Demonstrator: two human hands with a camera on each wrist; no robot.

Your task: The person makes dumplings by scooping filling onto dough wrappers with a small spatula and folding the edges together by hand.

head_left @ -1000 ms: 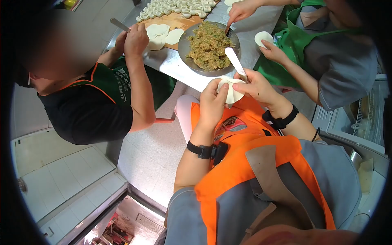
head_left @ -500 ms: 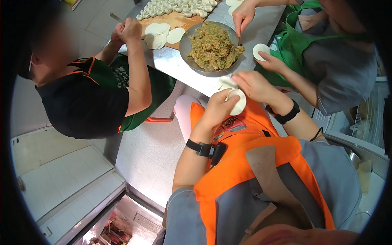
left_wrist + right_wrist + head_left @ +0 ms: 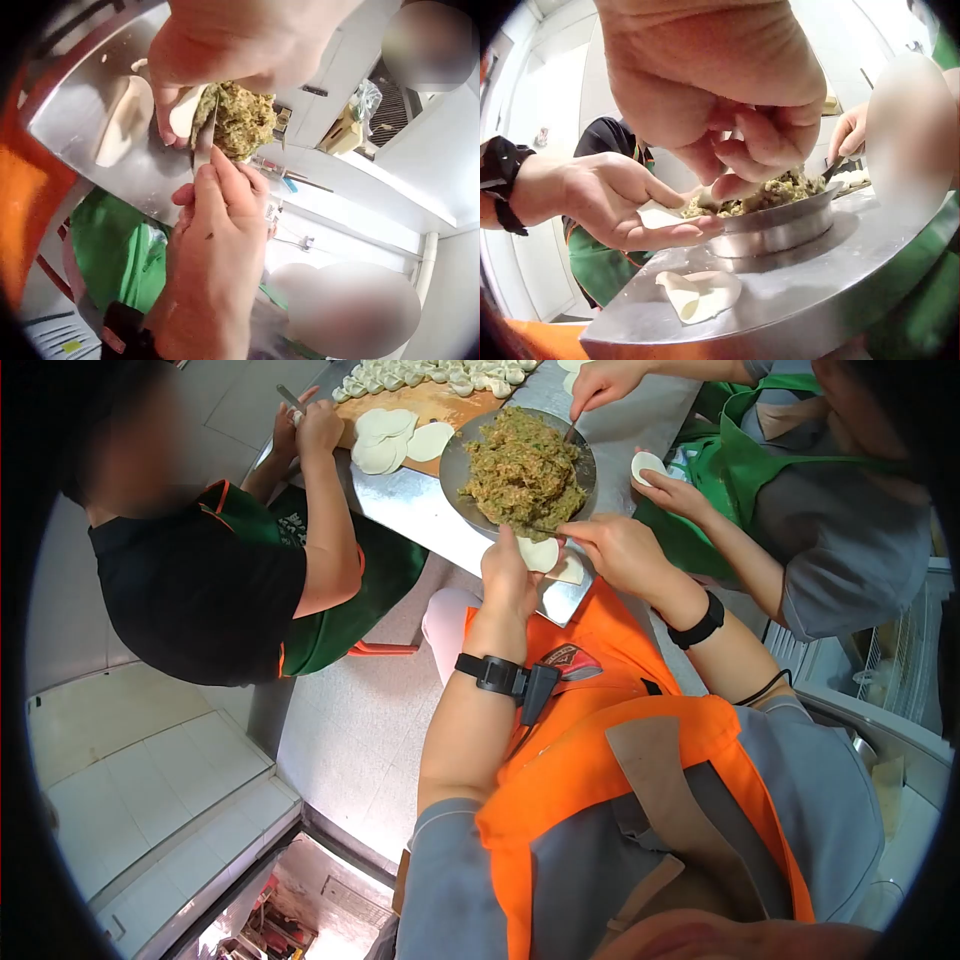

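My left hand (image 3: 615, 196), palm up, holds a round dumpling wrapper (image 3: 186, 112) between thumb and fingers, close to the near rim of a metal bowl (image 3: 772, 229). Chopped green-brown filling (image 3: 525, 465) is heaped in that bowl. My right hand (image 3: 221, 232) grips a flat metal spatula (image 3: 202, 146), whose blade lies against the filling beside the wrapper. Seen from the right wrist, the curled fingers of this hand hide the spatula. A partly folded wrapper (image 3: 697, 296) lies on the metal table (image 3: 780, 300) below my hands.
Behind the bowl, a wooden board (image 3: 430, 415) carries rows of finished dumplings (image 3: 430, 378) and a few flat wrappers (image 3: 385, 440). A person at the left (image 3: 200, 580) works with a spatula. Another at the right (image 3: 810, 510) holds a wrapper and reaches into the bowl.
My hands pressed a folded wrapper one second ago, then the right reached toward the table edge. Now both are forward at the bowl, the left with a flat wrapper, the right with the spatula.
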